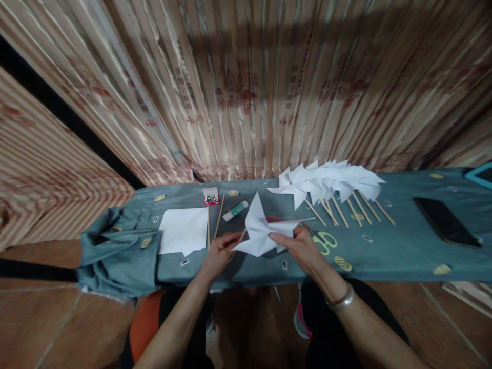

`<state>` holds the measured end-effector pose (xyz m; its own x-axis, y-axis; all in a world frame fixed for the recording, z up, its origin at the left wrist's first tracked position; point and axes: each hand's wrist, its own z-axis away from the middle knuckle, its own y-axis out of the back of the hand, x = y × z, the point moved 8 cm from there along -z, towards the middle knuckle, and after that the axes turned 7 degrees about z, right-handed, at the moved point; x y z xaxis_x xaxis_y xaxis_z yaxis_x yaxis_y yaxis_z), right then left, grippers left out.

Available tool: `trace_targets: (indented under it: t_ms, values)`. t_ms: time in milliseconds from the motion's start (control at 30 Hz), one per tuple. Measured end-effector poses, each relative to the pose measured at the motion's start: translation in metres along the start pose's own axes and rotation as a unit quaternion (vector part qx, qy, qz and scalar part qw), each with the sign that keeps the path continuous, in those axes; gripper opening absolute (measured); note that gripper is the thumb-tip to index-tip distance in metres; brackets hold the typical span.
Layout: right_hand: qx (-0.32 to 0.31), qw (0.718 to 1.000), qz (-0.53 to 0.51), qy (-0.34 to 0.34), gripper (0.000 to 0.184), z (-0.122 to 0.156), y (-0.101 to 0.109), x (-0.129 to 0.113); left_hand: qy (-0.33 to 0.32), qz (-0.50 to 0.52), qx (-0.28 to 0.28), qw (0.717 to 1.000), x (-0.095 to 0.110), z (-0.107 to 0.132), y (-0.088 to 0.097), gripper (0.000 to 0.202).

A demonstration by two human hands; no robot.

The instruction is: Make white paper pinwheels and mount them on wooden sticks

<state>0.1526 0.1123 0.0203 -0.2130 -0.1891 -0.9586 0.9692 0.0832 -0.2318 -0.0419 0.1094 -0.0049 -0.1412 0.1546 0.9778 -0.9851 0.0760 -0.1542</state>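
A white paper pinwheel (pixel 263 230) with pointed blades is held up over the near part of the table. My right hand (pixel 302 248) pinches it near the centre, thumb on the front and fingers behind. My left hand (pixel 221 253) is closed on a thin wooden stick (pixel 232 257) at the pinwheel's left side. Whether stick and paper touch behind the blades, I cannot tell. Just right of my right hand lie scissors with light green handles (pixel 326 242), partly covered by the hand. A glue stick (pixel 236 210) lies beyond my left hand.
A stack of white paper (pixel 183 230) lies left, beside two loose wooden sticks (pixel 219 216). Behind them stands a small open box of metal pins (pixel 211 197). Several overlapping finished pinwheels (pixel 334 182) lie at the back right. A black phone (pixel 446 221) rests farther right on the blue-grey cloth (pixel 403 256).
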Motion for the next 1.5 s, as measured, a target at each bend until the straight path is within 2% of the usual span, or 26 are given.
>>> trace_targets:
  t_ms: [133,267,400,533,633,933,1033,1100,1233,1333,1433,1500]
  values:
    - [0.003,0.999,-0.038,0.003,0.037,-0.001,0.004,-0.008,0.007,-0.019,-0.057,0.998,-0.002,0.009,-0.016,0.015]
    - [0.004,0.999,-0.041,0.006,0.03,-0.001,0.006,-0.011,0.07,0.008,-0.071,0.995,-0.008,0.016,-0.026,0.024]
    - [-0.02,0.999,-0.043,-0.003,0.029,0.001,0.001,-0.009,0.136,0.123,-0.073,0.98,-0.011,0.022,-0.046,0.031]
    - [-0.035,0.999,-0.016,-0.011,0.03,0.004,-0.005,-0.003,0.175,0.227,-0.092,0.954,-0.016,0.028,-0.069,0.041]
    - [-0.036,0.999,0.007,-0.018,0.031,0.004,-0.007,0.001,0.19,0.267,-0.11,0.938,-0.02,0.031,-0.08,0.045]
    - [-0.065,0.998,0.017,-0.011,0.027,0.004,-0.014,0.004,0.166,0.241,-0.097,0.951,-0.016,0.029,-0.074,0.041]
    - [-0.075,0.997,0.027,-0.018,0.033,0.006,-0.018,0.002,0.152,0.221,-0.101,0.958,-0.014,0.028,-0.07,0.044]
    - [-0.071,0.997,0.039,-0.013,0.038,0.008,-0.018,-0.004,0.128,0.2,-0.088,0.967,-0.013,0.024,-0.063,0.042]
    - [-0.052,0.994,0.077,0.065,0.024,0.017,-0.014,-0.03,0.089,0.162,-0.052,0.981,-0.004,0.015,-0.044,0.037]
    - [-0.109,0.967,0.178,0.146,0.028,0.03,-0.024,-0.047,0.07,0.162,-0.011,0.984,0.009,0.01,-0.03,0.035]
    - [-0.13,0.9,0.34,0.242,0.024,0.046,-0.036,-0.055,0.079,0.172,-0.013,0.982,0.018,0.011,-0.03,0.036]
    - [-0.116,0.859,0.399,0.301,0.015,0.056,-0.04,-0.059,0.081,0.171,-0.029,0.982,0.021,0.014,-0.033,0.033]
